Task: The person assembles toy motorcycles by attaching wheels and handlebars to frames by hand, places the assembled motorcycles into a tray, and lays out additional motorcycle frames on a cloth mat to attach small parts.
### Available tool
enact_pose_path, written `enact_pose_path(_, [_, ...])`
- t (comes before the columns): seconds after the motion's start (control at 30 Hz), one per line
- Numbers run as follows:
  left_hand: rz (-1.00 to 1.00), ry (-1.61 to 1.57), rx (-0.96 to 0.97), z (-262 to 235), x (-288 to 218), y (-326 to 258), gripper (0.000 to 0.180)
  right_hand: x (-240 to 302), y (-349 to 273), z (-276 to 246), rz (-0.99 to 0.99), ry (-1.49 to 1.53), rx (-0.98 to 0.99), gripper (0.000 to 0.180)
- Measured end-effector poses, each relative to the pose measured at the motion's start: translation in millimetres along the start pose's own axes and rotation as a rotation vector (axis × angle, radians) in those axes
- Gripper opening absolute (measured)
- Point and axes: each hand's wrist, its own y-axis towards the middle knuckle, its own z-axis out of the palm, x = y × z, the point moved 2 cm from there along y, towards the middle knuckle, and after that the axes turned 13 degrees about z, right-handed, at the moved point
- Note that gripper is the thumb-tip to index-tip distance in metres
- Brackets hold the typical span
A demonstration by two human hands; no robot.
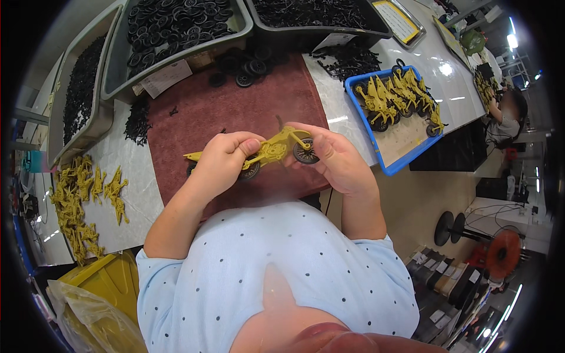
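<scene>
Above the red-brown cloth (235,106), a yellow toy motorcycle (272,153) with black spoked wheels is held between my two hands. My left hand (219,167) is closed on its left part, thumb and fingers pinching the frame. The fingers of my right hand (344,162) wrap round its right end, thumb beside the black wheel (305,151). Another black wheel (250,171) shows below the frame. Past my left hand a yellow tip (193,156) and a dark wheel sit partly hidden; I cannot tell whether they belong to the same toy.
Bins of black wheels (170,26) and small black parts (321,13) stand at the back, loose wheels (253,67) before them. Yellow frames (73,203) are piled left. On the right, a blue tray (391,167) holds yellow motorcycles. A person (506,115) sits farther right.
</scene>
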Motion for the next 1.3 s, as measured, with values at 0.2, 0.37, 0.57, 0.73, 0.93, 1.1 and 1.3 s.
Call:
enact_pose_path(0.2, [-0.096,-0.147,0.019,-3.1,-1.6,-1.3,0.026,2.0,-2.3,1.5,0.039,0.059,0.059,0.075])
enact_pose_path(0.37, [0.163,0.294,-0.006,-4.2,-12.2,-2.0,0.019,-4.1,5.9,1.6,0.031,0.089,0.033,0.066])
enact_pose_path(0.57, [0.286,0.458,-0.033,-4.8,-3.8,-5.2,0.022,-18.3,29.2,7.2,-0.018,-0.437,-0.264,0.058])
enact_pose_path(0.73, [0.491,0.651,-0.108,-4.0,0.1,-14.2,0.024,-9.5,31.4,35.1,-0.223,-0.787,-0.451,0.058])
enact_pose_path(0.93, [0.284,0.242,-0.128,-12.8,9.3,-19.2,0.024,3.0,20.8,41.2,-0.194,-0.571,-0.286,0.057])
enact_pose_path(1.1, [0.405,0.515,-0.136,-24.2,7.7,-25.9,0.021,-6.9,38.5,42.7,-0.240,-0.728,-0.267,0.053])
enact_pose_path(1.3, [0.287,0.538,-0.106,-51.6,9.6,-38.4,0.020,-39.4,70.1,51.3,-0.072,-0.578,-0.229,0.063])
